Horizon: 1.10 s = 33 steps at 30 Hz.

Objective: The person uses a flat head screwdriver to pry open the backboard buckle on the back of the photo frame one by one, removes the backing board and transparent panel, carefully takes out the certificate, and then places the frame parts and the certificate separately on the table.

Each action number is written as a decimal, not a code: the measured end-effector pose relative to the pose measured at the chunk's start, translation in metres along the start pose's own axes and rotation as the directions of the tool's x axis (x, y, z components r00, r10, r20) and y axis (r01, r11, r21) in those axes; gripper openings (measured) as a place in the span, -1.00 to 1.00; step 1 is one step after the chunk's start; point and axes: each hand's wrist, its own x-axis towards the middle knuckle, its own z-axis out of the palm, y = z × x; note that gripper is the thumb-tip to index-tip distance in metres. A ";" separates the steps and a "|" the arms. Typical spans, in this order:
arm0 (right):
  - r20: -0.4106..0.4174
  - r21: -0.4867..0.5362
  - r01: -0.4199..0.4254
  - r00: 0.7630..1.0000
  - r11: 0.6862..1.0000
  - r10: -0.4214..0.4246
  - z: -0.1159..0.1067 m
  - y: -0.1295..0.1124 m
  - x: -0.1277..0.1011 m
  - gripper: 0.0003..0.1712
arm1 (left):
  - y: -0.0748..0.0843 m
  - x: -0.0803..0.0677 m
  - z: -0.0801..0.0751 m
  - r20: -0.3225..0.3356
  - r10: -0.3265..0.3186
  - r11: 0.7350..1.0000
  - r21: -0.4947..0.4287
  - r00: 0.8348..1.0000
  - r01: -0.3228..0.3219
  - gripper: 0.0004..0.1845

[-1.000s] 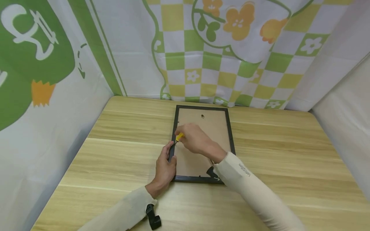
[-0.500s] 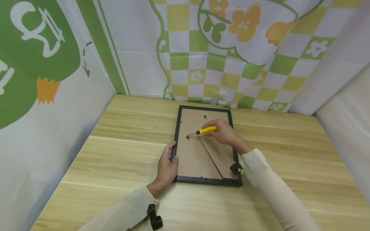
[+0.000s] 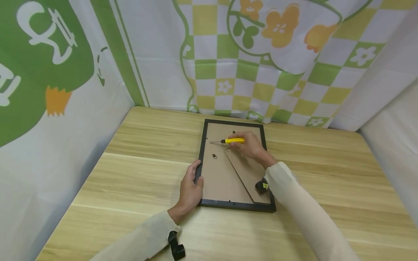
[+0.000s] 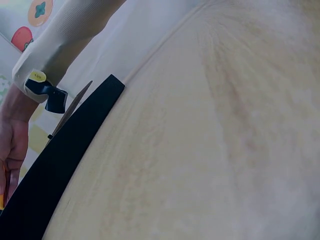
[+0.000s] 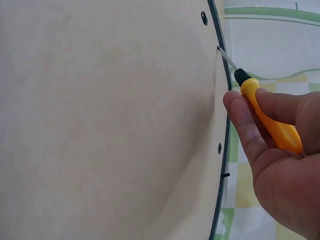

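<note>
A picture frame point(image 3: 240, 207) with a black border lies face down, its brown backing board point(image 3: 217, 181) showing. My left hand point(image 3: 191, 186) grips the frame's left border, thumb on the upper side and fingers along the outer side. In my right hand point(image 3: 250, 145) I hold a yellow screwdriver point(image 3: 235, 140), its shank pointing left over the board. The screwdriver's handle point(image 5: 275, 125) lies between thumb and fingers in the right wrist view. Its tip is close to a small dark tab point(image 3: 206, 138) on the left border; contact is unclear.
A stand leg point(image 3: 245, 174) lies slantwise on the board, under my right forearm. One hanging ring point(image 3: 214, 156) sits left of it, another point(image 3: 233, 132) near the top. The wooden table point(image 3: 150, 152) meets a patterned curtain point(image 3: 228, 72) at the back.
The screwdriver has left the left border beside my left fingers, passed right by the hanging ring, then moved up towards the upper tab. My left hand keeps its grip on the frame.
</note>
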 end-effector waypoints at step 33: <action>-0.037 0.114 -0.019 0.999 0.993 0.024 0.021 0.014 0.020 -0.66 | -0.003 0.000 -0.004 0.022 0.047 0.999 -0.021 0.999 -0.047 -0.42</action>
